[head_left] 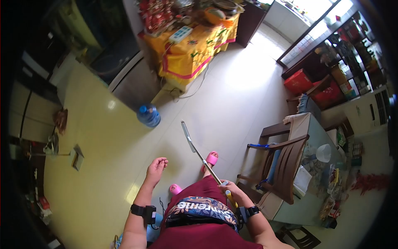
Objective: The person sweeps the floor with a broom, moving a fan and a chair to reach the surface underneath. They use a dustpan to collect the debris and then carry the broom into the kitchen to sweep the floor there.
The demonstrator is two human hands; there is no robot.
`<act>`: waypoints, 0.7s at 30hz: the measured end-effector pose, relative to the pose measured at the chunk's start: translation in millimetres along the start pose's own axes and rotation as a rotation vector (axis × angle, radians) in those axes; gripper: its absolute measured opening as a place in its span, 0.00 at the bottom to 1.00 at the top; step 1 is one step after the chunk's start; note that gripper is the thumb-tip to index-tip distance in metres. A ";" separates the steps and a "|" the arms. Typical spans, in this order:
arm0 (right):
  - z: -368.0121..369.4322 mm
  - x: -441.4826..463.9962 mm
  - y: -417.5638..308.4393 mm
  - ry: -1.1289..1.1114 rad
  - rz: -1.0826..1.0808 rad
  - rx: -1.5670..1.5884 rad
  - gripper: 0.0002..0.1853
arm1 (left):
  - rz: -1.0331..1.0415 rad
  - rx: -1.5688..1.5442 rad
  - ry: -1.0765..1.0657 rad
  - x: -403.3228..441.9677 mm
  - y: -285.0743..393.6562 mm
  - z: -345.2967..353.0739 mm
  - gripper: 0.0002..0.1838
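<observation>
My right hand (232,189) is wrapped around the metal pole of a mop (201,157). The mop slants away from me over the floor; its narrow pale head is at the far end, and its yellow handle end lies below my hand. Whether the head touches the floor I cannot tell. My left hand (156,169) hangs over the floor to the left of the pole, its fingers curled together with nothing visible in them. Dark straps with small boxes are around both my forearms. My feet in pink slippers (212,158) stand below the mop.
A large blue water bottle (149,115) stands ahead on the left, beside a cabinet. Behind it, a table with a yellow cloth (182,62) bears a power strip and trails a cable onto the floor. At right are a wooden chair (288,166) and a cluttered glass-topped table (286,213).
</observation>
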State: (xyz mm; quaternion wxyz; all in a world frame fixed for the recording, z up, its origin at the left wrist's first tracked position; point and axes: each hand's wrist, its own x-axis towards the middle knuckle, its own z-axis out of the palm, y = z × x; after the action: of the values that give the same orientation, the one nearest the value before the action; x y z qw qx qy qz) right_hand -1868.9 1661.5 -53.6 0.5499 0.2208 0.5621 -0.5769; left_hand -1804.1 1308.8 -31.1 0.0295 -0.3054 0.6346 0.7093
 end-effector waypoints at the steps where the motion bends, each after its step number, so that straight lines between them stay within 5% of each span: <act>1: -12.4 -3.6 -13.0 0.007 -0.015 0.026 0.25 | -0.003 0.007 -0.010 12.0 5.3 14.2 0.10; 9: -148.0 11.5 -141.8 0.074 -0.089 0.150 0.28 | 0.007 0.028 -0.154 128.6 94.6 172.4 0.11; 14: -226.8 36.7 -193.1 0.206 -0.251 -0.087 0.25 | 0.110 0.077 -0.261 192.1 154.4 250.6 0.13; 18: -260.5 40.7 -245.6 0.283 -0.297 -0.045 0.15 | 0.091 0.120 -0.284 253.4 177.2 292.0 0.13; 21: -291.6 52.1 -292.3 0.196 -0.211 0.198 0.22 | 0.072 0.149 -0.335 310.3 196.1 324.9 0.13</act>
State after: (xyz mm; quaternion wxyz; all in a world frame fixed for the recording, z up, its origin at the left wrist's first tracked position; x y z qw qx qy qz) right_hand -2248.5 1832.2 -59.4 0.4042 0.2690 0.5735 -0.6598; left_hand -2268.8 1462.0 -1.5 0.1317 -0.1570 0.6822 0.7019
